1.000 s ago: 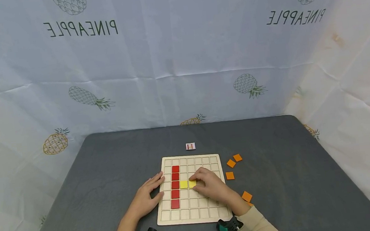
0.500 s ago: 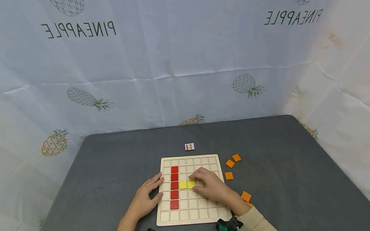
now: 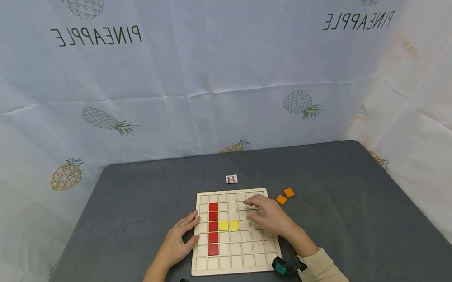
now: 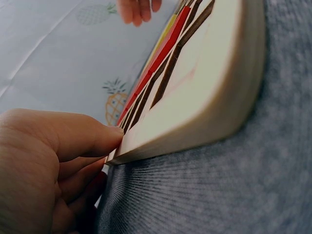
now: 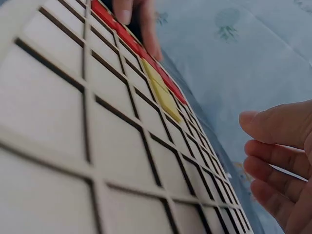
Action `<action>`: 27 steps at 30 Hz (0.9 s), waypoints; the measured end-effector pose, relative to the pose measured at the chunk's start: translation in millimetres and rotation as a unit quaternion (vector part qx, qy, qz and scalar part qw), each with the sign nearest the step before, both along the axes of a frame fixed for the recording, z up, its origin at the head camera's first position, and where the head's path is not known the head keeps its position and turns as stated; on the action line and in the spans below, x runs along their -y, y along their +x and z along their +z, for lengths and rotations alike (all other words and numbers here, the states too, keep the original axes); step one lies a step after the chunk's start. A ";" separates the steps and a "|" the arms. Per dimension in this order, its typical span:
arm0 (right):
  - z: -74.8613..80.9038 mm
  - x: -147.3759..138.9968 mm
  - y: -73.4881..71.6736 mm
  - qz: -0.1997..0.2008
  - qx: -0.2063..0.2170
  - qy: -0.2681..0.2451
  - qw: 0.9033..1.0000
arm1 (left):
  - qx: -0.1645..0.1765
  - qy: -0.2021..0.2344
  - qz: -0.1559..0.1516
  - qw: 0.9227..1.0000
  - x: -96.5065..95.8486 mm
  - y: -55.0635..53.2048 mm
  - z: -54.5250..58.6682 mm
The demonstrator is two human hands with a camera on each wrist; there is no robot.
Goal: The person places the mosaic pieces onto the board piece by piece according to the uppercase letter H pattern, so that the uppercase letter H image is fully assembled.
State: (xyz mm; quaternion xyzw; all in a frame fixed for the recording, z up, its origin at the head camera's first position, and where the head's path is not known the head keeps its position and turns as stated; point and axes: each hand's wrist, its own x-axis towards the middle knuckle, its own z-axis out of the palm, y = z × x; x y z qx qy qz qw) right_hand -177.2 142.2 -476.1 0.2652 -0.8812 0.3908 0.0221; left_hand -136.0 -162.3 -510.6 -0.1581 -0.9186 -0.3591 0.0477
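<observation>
A pale wooden grid board (image 3: pixel 237 261) lies on the dark table. Several red square tiles (image 3: pixel 212 237) form a column in its left part, and two yellow tiles (image 3: pixel 234 225) extend rightward from the middle red one. My left hand (image 3: pixel 177 242) rests along the board's left edge with its fingers stretched out; the left wrist view puts the thumb at the rim. Over the right part of the board is my right hand (image 3: pixel 273 216), thumb apart from the fingers. Nothing shows between them in the right wrist view, where the yellow tiles (image 5: pixel 161 90) sit flat in their cells.
Two loose orange tiles (image 3: pixel 289 192) lie beyond the board's upper right corner. Behind the board is a small printed card (image 3: pixel 231 179). A white cloth (image 3: pixel 203 70) with pineapple prints hangs behind the table (image 3: pixel 364 218).
My right hand has let go of the second yellow tile and moved right and slightly farther back. My right hand and forearm now cover the nearer orange tiles. My left hand stays put.
</observation>
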 end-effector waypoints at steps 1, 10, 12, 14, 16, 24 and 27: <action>0.7 -4.9 -1.7 -0.008 0.006 -0.004 1.000 | 0.003 0.001 -0.001 1.000 0.2 -0.2 0.2; -6.1 -59.0 -18.6 -0.083 -0.002 -0.026 0.996 | 0.023 0.004 -0.005 1.000 1.2 -0.8 1.1; -8.3 -69.8 -20.7 -0.097 0.002 -0.039 0.995 | 0.020 0.005 -0.005 1.000 1.1 -0.5 1.1; -10.9 -78.6 -22.3 -0.111 0.004 -0.046 0.993 | 0.013 0.005 -0.005 1.000 1.1 -0.4 0.7; -14.3 -85.7 -23.8 -0.124 0.002 -0.053 0.991 | 0.010 0.006 -0.004 1.000 0.9 -0.6 0.3; -27.7 -100.6 -28.2 -0.152 0.016 -0.051 0.987 | 0.011 -0.001 0.000 1.000 1.5 -1.2 -0.4; -31.1 -103.2 -29.2 -0.165 0.021 -0.031 0.986 | 0.019 -0.002 -0.001 1.000 1.7 -1.5 0.3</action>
